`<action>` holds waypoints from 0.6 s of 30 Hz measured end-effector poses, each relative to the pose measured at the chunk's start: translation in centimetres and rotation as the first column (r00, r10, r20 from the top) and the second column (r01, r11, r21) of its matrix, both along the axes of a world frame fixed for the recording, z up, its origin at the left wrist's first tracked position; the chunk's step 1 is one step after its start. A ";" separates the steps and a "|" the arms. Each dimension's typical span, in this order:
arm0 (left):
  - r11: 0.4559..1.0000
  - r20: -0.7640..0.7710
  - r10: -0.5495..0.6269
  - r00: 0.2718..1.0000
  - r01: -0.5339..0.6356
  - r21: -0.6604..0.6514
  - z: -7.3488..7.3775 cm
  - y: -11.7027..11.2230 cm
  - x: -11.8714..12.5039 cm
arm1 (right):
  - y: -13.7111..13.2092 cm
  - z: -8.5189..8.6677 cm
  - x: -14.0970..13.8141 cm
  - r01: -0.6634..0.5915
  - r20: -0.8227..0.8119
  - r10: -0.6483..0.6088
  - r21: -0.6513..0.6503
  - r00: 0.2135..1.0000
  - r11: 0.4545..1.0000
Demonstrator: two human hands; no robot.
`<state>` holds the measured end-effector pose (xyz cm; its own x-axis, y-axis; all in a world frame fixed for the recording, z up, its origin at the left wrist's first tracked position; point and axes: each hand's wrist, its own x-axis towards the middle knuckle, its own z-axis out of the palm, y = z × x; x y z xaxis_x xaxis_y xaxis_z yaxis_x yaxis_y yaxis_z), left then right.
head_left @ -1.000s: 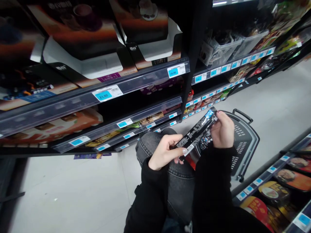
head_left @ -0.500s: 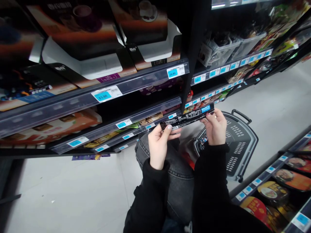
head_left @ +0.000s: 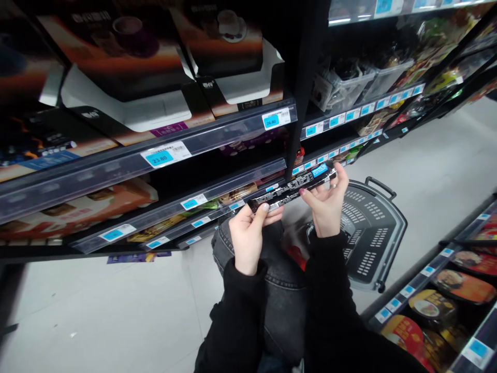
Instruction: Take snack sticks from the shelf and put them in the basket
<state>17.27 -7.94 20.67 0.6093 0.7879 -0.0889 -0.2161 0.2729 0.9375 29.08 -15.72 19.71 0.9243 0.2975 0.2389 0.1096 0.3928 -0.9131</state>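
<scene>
Since half a second ago the right hand has loosened, its fingers now spread and only propping the 2 o'clock end of the long black packet. The left hand pinches the 8 o'clock end, likely to level the printed edge for reading. Its print is illegible, and the wrists hide most of what lies in the basket at 4 o'clock.
</scene>
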 end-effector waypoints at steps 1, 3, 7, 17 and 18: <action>1.000 0.001 0.002 1.000 -0.002 0.004 0.0 0.0 0.0 | 0.0 0.1 -0.1 -0.007 0.003 0.007 0.006 1.000 1.000; 1.000 0.003 0.008 1.000 -0.008 0.011 0.0 0.1 0.0 | 0.1 0.2 -0.3 0.003 0.005 -0.003 0.028 1.000 1.000; 1.000 0.010 0.015 1.000 -0.016 0.018 0.0 0.1 -0.1 | 0.0 0.7 -0.2 0.101 -0.089 -0.095 0.061 0.991 0.993; 0.996 -0.003 -0.053 0.999 0.053 0.066 0.3 0.0 0.0 | -1.8 0.0 1.9 0.176 -0.204 -0.159 0.067 0.966 0.982; 0.996 -0.012 -0.055 0.998 0.056 0.073 0.2 0.0 0.1 | -2.1 -0.1 2.2 0.172 -0.188 -0.158 0.058 0.969 0.983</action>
<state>17.32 -7.89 20.91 0.6518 0.7574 -0.0383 -0.1933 0.2148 0.9573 31.23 -17.84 19.66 0.9890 0.1253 0.0783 0.0137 0.4498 -0.8930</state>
